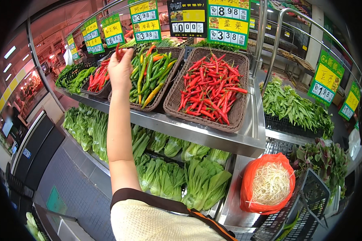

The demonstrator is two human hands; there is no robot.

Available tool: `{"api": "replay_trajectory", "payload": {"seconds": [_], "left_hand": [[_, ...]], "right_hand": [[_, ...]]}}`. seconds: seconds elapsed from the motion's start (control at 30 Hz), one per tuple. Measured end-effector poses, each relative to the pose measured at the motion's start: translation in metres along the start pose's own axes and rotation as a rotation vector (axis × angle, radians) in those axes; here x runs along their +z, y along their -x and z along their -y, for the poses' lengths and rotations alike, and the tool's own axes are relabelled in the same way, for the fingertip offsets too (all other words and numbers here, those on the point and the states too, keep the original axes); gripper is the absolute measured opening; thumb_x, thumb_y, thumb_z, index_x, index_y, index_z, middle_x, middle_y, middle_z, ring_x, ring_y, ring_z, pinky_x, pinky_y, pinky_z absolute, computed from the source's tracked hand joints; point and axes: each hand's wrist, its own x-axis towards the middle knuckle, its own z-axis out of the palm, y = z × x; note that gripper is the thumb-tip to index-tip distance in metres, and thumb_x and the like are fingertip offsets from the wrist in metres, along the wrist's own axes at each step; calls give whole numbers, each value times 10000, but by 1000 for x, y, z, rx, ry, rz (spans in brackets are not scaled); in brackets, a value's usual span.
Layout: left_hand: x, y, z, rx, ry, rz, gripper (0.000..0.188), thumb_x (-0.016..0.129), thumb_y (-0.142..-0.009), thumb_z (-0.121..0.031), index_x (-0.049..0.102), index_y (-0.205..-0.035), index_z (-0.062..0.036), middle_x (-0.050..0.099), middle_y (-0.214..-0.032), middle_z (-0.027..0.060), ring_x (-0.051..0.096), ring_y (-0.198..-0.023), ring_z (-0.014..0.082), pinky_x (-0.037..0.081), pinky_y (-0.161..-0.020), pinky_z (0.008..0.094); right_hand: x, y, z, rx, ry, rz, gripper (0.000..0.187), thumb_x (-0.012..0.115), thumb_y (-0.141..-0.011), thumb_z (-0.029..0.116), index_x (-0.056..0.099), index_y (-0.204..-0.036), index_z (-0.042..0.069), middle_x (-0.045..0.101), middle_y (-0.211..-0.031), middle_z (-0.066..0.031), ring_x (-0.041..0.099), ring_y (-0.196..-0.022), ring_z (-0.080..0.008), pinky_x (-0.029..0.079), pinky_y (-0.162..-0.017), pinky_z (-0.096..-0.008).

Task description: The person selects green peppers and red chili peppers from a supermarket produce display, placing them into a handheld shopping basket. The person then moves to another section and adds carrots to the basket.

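Mkt veg aisle. Stainless display shelf (255, 120) runs approx 10 to 4 o'clock, metal top; gray tiled floor (78, 176) at 8, w/ 1 green patch (56, 201). Lower tier at 6: leafy greens (161, 176), bundles overlap, can't count.

Counts: 3 brown baskets up top. Big one (213, 125) at 1 o'clock, full of red chilies (213, 86), too many to count; mixed-pepper basket (177, 55) at 11, green/yellow/orange; smaller basket (93, 92) at 10, red ones. 1 orange bag (250, 180) w/ bean sprouts (271, 184) at 4; 1 black shopping basket (315, 188) just beyond, min. 1 green pepper (288, 228) inside.

Hands: L hand (120, 69) at 10–11, fingers pinched together on 1 red chili (118, 51), held up above the smaller & mixed-pepper baskets. R hand out of view, can't tell its state or whether hands are together.
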Motion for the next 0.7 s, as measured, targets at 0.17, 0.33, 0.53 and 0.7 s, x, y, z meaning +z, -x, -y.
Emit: {"api": "replay_trajectory", "payload": {"seconds": [0.17, 0.33, 0.53, 0.7], "left_hand": [[-16, 14, 6, -121, -130, 20, 89, 630, -831, -150, 584, -846, -75, 457, -607, -69, 328, -451, 5, 245, -402, 171], [30, 39, 18, -109, -436, 295, 129, 642, -794, -99, 629, -877, 0, 591, -729, -14, 509, -609, 45, 413, -562, 195], [33, 16, 41, 175, -1237, 334, 240, 707, -690, -183, 634, -874, -46, 622, -890, 120, 607, -796, 270, 481, -685, 374], [16, 5, 59, 22, -1458, 389, 202, 661, -697, -224, 639, -822, -68, 636, -853, 132, 614, -818, 286, 492, -714, 391]], "right_hand": [[11, 2, 1, 26, -24, -54, 119, 516, -771, 178, 556, -770, 66, 536, -609, -25, 368, -390, -120, 262, -365, -227], [16, 6, 5, 8, -22, -54, 138, 514, -770, 182, 567, -799, 58, 557, -646, -26, 377, -399, -115, 251, -355, -226], [-13, -14, -6, 44, -46, -15, 119, 519, -752, 181, 554, -771, 68, 550, -624, -23, 367, -387, -115, 245, -351, -228], [7, 5, -1, 26, -42, -56, 107, 518, -743, 181, 538, -729, 77, 514, -569, -23, 351, -376, -124, 250, -356, -240]]}}
